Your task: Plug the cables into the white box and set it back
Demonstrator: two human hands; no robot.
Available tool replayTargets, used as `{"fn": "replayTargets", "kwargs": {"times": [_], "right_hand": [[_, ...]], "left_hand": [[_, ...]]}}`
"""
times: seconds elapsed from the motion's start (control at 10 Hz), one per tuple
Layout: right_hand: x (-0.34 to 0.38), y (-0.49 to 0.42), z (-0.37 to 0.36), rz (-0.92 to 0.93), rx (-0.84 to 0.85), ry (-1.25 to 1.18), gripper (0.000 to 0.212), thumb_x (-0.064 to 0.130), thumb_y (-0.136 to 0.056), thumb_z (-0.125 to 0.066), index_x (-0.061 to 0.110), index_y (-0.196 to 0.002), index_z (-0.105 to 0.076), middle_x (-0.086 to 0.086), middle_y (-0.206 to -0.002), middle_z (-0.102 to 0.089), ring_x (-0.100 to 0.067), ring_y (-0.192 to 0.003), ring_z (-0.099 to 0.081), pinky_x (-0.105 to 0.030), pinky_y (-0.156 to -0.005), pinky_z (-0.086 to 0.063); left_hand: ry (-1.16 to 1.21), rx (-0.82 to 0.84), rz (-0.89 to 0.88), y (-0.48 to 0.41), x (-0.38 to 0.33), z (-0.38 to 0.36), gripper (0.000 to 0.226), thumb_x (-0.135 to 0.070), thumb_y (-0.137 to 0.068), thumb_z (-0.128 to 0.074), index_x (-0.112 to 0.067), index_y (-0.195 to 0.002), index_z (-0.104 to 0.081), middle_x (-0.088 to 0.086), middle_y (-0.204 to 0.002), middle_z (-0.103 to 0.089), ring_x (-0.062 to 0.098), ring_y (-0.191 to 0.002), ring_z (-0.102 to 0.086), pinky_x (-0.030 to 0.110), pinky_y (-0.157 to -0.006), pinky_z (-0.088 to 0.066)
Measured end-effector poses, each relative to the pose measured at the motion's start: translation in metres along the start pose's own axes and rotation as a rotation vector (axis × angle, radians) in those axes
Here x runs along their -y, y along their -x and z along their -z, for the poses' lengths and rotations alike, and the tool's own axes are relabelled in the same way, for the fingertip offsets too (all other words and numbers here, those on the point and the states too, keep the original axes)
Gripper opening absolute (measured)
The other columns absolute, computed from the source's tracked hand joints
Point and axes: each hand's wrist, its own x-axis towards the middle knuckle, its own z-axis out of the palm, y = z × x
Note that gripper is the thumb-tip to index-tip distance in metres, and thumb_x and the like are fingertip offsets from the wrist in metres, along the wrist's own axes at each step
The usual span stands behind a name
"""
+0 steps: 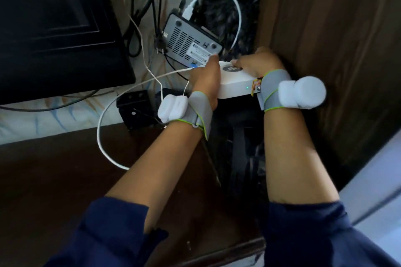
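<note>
Since the white box (235,84) looks light, rigid and smooth, gripping both side edges suits it; left hand (206,81) and right hand (258,64) clasp it so, above the dark shelf gap. Grey box (191,39) and white cable (112,119) crowd its left

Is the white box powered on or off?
On: a small green light glows on the front edge of the white box.
</note>
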Motion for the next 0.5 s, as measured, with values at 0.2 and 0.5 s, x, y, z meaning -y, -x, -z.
{"fn": "replayTargets", "kwargs": {"times": [0.2, 0.5], "right_hand": [[-0.010, -0.001, 0.000, -0.059, -0.062, -0.021, 0.057, 0.041, -0.078, -0.064, 0.011, -0.125, -0.050, -0.012, -0.136, -0.052, -0.032, -0.121, -0.053, -0.036, -0.097, -0.044], [0.015, 0.012, -0.010, 0.138, -0.312, -0.066, 0.036, 0.031, -0.076, -0.065, 0.005, -0.101, -0.064, -0.015, -0.113, -0.067, -0.032, -0.109, -0.061, -0.034, -0.088, -0.049]], "left_hand": [[-0.234, -0.059, -0.085, 0.048, -0.014, -0.014, 0.079, -0.055, -0.083, -0.054, -0.005, -0.140, -0.033, 0.016, -0.150, -0.034, 0.035, -0.140, -0.025, 0.045, -0.116, -0.023], [-0.091, -0.034, -0.164, 0.045, -0.026, 0.009, 0.100, -0.070, -0.048, -0.058, -0.008, -0.125, -0.041, 0.017, -0.136, -0.048, 0.033, -0.122, -0.050, 0.050, -0.104, -0.043]]}}
